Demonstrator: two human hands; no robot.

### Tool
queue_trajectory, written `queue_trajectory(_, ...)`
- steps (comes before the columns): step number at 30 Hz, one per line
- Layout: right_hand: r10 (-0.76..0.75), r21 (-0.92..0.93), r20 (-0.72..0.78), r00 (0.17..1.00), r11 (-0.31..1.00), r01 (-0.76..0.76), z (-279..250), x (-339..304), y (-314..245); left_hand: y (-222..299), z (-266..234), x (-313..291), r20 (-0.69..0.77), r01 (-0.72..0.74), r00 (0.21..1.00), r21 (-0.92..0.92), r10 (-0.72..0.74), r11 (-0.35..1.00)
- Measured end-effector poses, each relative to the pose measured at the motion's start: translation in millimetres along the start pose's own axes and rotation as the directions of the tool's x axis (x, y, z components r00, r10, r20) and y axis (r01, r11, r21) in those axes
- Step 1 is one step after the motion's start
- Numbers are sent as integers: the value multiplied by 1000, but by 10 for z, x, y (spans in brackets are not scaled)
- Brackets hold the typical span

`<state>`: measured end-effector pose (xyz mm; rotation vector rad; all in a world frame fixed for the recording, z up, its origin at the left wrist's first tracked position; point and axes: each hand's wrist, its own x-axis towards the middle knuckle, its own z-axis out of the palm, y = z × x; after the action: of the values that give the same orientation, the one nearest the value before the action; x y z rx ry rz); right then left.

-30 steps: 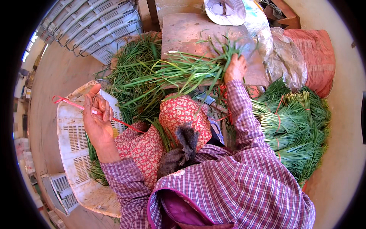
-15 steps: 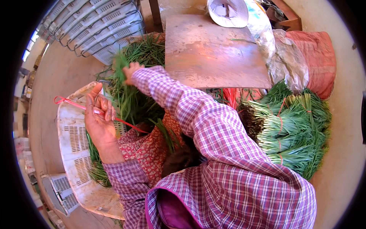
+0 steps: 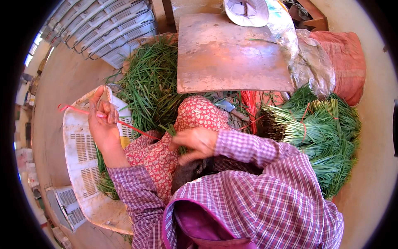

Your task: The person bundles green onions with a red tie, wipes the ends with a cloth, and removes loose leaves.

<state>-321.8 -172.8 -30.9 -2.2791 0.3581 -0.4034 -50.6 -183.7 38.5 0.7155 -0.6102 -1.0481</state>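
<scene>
My left hand (image 3: 103, 128) is raised over the side of a white plastic crate (image 3: 85, 147), palm up. Its fingers are curled on a thin red tie strip (image 3: 137, 129), which trails across toward my lap. My right hand (image 3: 197, 142) is over my lap on a red floral cloth (image 3: 159, 159), with thumb and fingers blurred by motion. A few green leaves show beside its fingertips; whether it touches them is unclear. Beyond it, a loose heap of long green leaves (image 3: 153, 79) lies left of a wooden board (image 3: 232, 54).
Tied bundles of long green stalks (image 3: 311, 137) lie at the right. A knife (image 3: 234, 109) and red strips (image 3: 249, 106) sit below the board. On the board's far edge is a pale hat (image 3: 247, 12). A red sack (image 3: 346, 62) and stacked crates (image 3: 107, 29) stand farther back.
My right hand has come back from the leaf heap to my lap; the blurred green tuft at it is gone. My left hand, still with the strip, has moved slightly left.
</scene>
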Motion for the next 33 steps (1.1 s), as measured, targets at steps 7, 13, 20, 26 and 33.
queue_trajectory(7, 148, -333, 61, 987, 935, -120, 175, -410, -121, -141, -178, 151, 54, 82, 995, -11, -81, 997)
queue_trajectory(13, 301, 96, -525, 796, 950, -295, -654, -594, -287, -155, -165, 151, 16, 133, 991, 13, -133, 991)
queue_trajectory(20, 44, -136, -964, 262, 765, -630, -1923, -1242, -203, -156, -171, 157, 33, 140, 990, -11, -139, 990)
queue_trajectory(26, 395, -226, -889, 232, 62, -972, -1929, -1147, 854, -149, -100, 142, 29, 136, 990, -29, -135, 990)
queue_trajectory(33, 400, -315, -785, 474, 400, -860, -1326, 282, 875, -139, 26, 119, 83, 124, 989, -30, -121, 992)
